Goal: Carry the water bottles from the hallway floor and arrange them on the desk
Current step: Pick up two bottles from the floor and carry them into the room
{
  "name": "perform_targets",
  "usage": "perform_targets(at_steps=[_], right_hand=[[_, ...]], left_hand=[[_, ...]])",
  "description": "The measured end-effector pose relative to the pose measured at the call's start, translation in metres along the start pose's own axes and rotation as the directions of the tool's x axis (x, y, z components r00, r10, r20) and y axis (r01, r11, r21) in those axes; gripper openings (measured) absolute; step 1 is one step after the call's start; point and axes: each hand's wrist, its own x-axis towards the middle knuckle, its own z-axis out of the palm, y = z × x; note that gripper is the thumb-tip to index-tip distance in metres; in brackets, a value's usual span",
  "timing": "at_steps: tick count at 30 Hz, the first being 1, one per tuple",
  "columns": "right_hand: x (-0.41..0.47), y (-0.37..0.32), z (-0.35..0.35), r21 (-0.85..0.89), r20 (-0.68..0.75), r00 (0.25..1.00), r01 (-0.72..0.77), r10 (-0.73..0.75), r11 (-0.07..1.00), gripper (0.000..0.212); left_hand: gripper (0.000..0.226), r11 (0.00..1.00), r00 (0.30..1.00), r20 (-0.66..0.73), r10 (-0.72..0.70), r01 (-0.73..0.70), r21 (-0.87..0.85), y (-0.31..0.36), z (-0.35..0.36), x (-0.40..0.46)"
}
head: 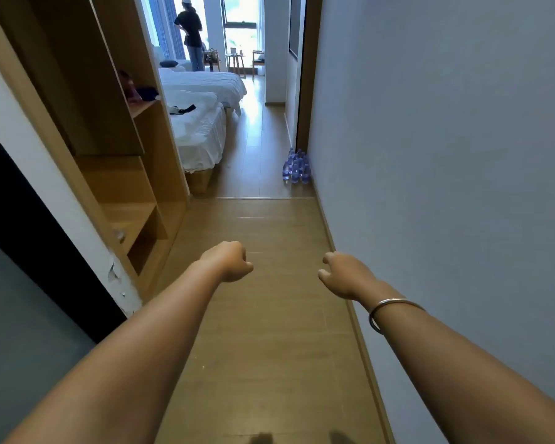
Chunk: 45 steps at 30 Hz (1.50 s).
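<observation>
Upright water bottles (296,166) cluster against the right wall, well ahead of both empty hands; the loosely curled right hand (343,275) is on their side, left hand (228,261) fisted.

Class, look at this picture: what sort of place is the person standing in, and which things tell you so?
Probably a hotel room, seen from its entrance hallway. Two white-sheeted beds stand side by side, an open wooden wardrobe lines the left wall, and a cluster of water bottles sits on the wooden floor.

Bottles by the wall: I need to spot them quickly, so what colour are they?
Clear with a blue-purple tint, bottles, seen in the head view.
</observation>
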Motion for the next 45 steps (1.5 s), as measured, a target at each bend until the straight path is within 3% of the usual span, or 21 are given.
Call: perform_targets(at_steps=[14, 31, 45], right_hand=[[0.090, 0.026, -0.012, 0.024, 0.031, 1.000, -0.005, 0.004, 1.000, 0.039], [0.371, -0.003, -0.056, 0.102, -0.001, 0.995, -0.096, 0.096, 0.990, 0.037], [0.539, 0.008, -0.055, 0.100, 0.073, 0.992, -0.112, 0.105, 0.989, 0.037]], left_hand=[[0.031, 0.999, 1.000, 0.015, 0.013, -0.013, 0.029, 0.030, -0.008, 0.091], [0.031, 0.996, 0.996, 0.027, 0.090, -0.090, 0.009, -0.009, -0.108, 0.370], [0.031, 0.997, 0.992, 0.101, 0.076, -0.077, 0.007, -0.027, -0.129, 0.535]])
